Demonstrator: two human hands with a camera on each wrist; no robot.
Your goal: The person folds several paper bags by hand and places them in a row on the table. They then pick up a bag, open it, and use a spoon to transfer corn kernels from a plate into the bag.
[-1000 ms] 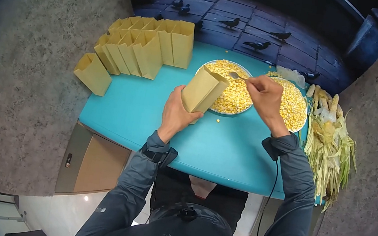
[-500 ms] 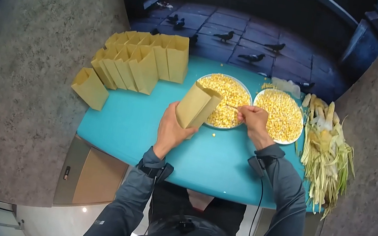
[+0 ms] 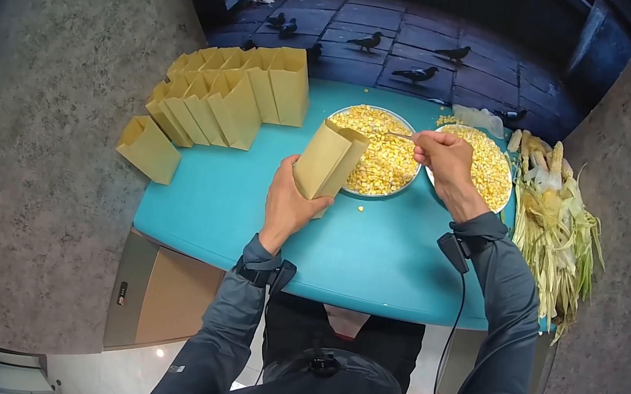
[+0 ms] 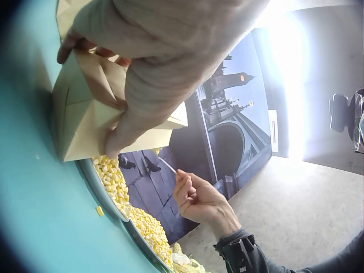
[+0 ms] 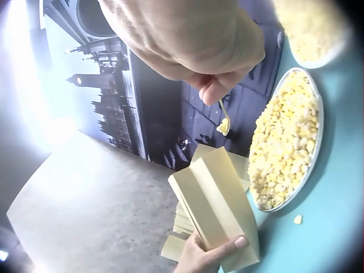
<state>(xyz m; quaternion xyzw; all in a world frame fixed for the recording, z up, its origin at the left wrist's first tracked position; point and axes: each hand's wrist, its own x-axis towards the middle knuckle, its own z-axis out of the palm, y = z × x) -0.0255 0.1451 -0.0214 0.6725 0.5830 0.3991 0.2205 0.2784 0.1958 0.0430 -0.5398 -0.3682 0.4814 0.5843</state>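
My left hand (image 3: 291, 205) grips an upright-tilted brown paper bag (image 3: 326, 164), thumb on the near side and fingers round the other. The bag's open mouth leans toward the plate of loose corn kernels (image 3: 384, 167). My right hand (image 3: 449, 169) pinches the handle of a small spoon (image 3: 401, 135) above that plate. In the right wrist view, the spoon's bowl (image 5: 224, 126) carries a few kernels and hangs above and apart from the bag. The left wrist view shows the bag's folded bottom (image 4: 85, 133) close over the table.
Several paper bags (image 3: 235, 106) stand in rows at the back left, with a separate one (image 3: 149, 150) near the table's left edge. A second plate of kernels (image 3: 489, 171) is at the right. Beyond it lie corn cobs and husks (image 3: 553, 235). One loose kernel (image 3: 361, 208) rests on the teal table.
Half a second ago the spoon was down at the kernels; my right hand has since raised it. A second ago the spoon was nearer the bag's mouth. My left hand keeps holding the bag.
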